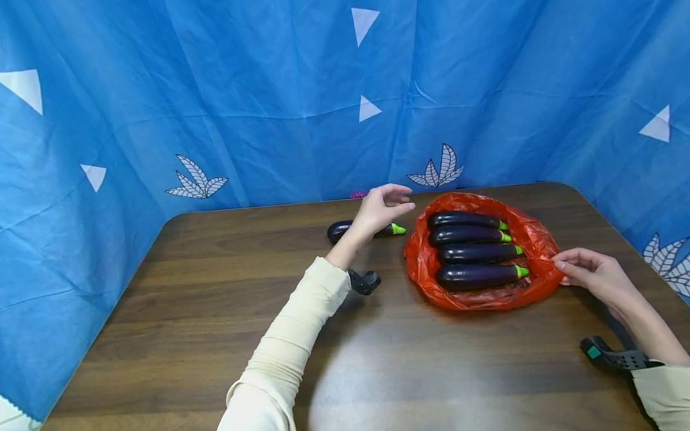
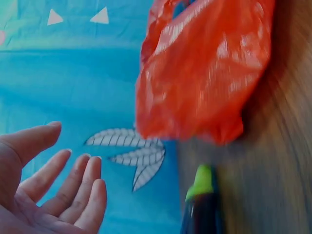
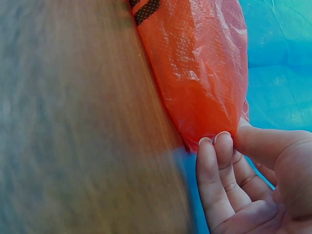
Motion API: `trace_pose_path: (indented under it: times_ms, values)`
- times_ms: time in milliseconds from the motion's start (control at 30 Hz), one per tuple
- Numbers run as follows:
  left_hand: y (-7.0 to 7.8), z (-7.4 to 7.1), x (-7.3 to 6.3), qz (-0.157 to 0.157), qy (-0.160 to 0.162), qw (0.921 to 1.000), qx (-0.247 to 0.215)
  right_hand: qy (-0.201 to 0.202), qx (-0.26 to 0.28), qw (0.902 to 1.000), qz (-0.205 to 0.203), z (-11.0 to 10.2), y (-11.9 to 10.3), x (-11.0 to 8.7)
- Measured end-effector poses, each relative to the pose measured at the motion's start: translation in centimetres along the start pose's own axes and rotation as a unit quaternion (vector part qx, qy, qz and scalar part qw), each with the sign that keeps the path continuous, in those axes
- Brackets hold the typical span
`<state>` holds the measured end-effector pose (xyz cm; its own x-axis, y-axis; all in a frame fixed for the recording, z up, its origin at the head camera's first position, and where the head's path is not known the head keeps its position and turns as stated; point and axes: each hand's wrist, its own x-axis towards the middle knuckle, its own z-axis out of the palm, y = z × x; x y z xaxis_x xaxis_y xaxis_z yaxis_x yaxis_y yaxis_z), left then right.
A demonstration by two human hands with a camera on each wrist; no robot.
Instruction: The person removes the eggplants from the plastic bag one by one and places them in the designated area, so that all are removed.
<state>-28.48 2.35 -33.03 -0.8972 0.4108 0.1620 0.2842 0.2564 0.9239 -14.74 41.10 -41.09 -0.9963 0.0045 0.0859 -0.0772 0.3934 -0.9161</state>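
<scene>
A red plastic bag [image 1: 487,299] lies spread on the table, its mouth facing up. Inside, several dark purple eggplants [image 1: 478,253] lie side by side with their green stem ends to the right. My right hand [image 1: 596,278] pinches the bag's right edge between thumb and fingers; the right wrist view shows the red plastic [image 3: 204,87] at the fingertips. My left hand [image 1: 382,207] hovers left of the bag with nothing in it, fingers relaxed and apart from the thumb. Below it another eggplant [image 1: 340,230] lies on the table, partly hidden by the left wrist.
The brown wooden table [image 1: 211,324] stretches to the left and front. A blue curtain [image 1: 293,83] with white triangles and leaf prints hangs along the back and both sides. Black wrist straps [image 1: 611,356] sit on both arms.
</scene>
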Motion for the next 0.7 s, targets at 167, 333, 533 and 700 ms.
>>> trace_pose_path:
  times_ms: [167,333,533,700]
  values:
    - [-0.3,2.4,1.1,0.028,-0.028,0.9981,-0.048,0.000,-0.003,1.0000,-0.001,0.0,0.0,0.0]
    - [-0.7,4.1,1.9,0.054,-0.035,0.9962,-0.058,-0.003,0.002,1.0000,-0.002,0.0,-0.1,0.0]
    - [-1.4,5.3,2.6,0.055,-0.036,0.9978,0.005,-0.003,-0.001,1.0000,0.002,0.0,-0.1,0.0]
    - [-2.1,5.7,3.1,0.059,-0.053,0.9921,0.098,0.000,-0.001,1.0000,0.003,0.0,0.1,-0.1]
